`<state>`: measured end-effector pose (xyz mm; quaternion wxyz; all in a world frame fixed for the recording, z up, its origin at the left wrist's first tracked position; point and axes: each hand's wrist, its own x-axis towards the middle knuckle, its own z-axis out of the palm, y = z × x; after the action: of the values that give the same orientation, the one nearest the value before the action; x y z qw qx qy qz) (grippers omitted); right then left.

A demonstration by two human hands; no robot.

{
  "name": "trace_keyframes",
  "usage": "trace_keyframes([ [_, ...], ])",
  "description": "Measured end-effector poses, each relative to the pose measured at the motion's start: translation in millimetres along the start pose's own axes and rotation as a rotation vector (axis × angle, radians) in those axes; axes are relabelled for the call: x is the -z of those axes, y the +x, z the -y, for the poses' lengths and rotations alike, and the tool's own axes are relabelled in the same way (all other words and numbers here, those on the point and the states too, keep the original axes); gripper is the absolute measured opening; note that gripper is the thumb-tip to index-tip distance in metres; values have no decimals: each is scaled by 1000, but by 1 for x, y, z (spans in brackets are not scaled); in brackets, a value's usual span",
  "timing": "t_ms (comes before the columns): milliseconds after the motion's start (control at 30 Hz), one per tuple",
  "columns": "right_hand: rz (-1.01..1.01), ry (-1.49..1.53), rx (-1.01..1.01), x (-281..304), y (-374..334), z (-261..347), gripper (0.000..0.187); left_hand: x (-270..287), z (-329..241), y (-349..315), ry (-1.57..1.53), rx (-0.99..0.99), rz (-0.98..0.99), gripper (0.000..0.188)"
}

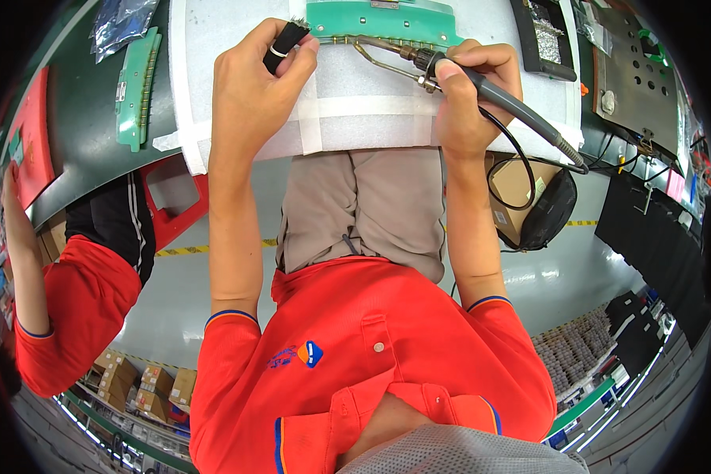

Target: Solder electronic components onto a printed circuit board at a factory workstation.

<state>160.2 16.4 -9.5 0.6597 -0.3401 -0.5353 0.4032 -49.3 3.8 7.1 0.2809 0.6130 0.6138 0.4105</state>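
My left hand (249, 91) is closed on a bundle of short black wires (291, 36), tied with a white band and frayed silvery at its top end. In my right hand (474, 99) is a soldering iron (502, 96) with a thin bent metal tube alongside its shaft. Its tip points left, along the near edge of a green curved fixture (379, 22) lined with small brass-coloured pins. The tip lies close to the pins beside my left fingertips; whether it touches one I cannot tell.
White foam padding (371, 118) with tape strips lies under the work. A second green fixture (137, 91) is at the left. A black tray (545, 39) of silvery bits sits back right, near a perforated metal plate (636, 71). The iron's cable trails right. Another person (79, 308) sits at left.
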Motion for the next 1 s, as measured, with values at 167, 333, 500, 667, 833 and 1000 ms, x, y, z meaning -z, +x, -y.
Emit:
trace_keyframes([
  [167, 4, 28, -22, 1, 0, -3, 18, -1, 1, 1, 0, 5, -2, 17],
  [333, -3, 33, -9, 2, 0, -4, 18, 1, -2, 2, -10, 11, -31, 17],
  [500, -102, -11, -75, -2, 0, 0, 17, 3, 12, 2, -52, -116, -181, 18],
  [667, 53, -87, -49, 2, 3, 3, 20, 21, -8, -5, -279, 142, -154, 17],
  [833, 148, -233, -77, -6, 5, 12, 33, 6, -43, -17, -528, 235, 223, 17],
  [1000, 196, -22, -209, -6, 5, 11, 44, -20, -32, -16, -330, 76, 227, 17],
])
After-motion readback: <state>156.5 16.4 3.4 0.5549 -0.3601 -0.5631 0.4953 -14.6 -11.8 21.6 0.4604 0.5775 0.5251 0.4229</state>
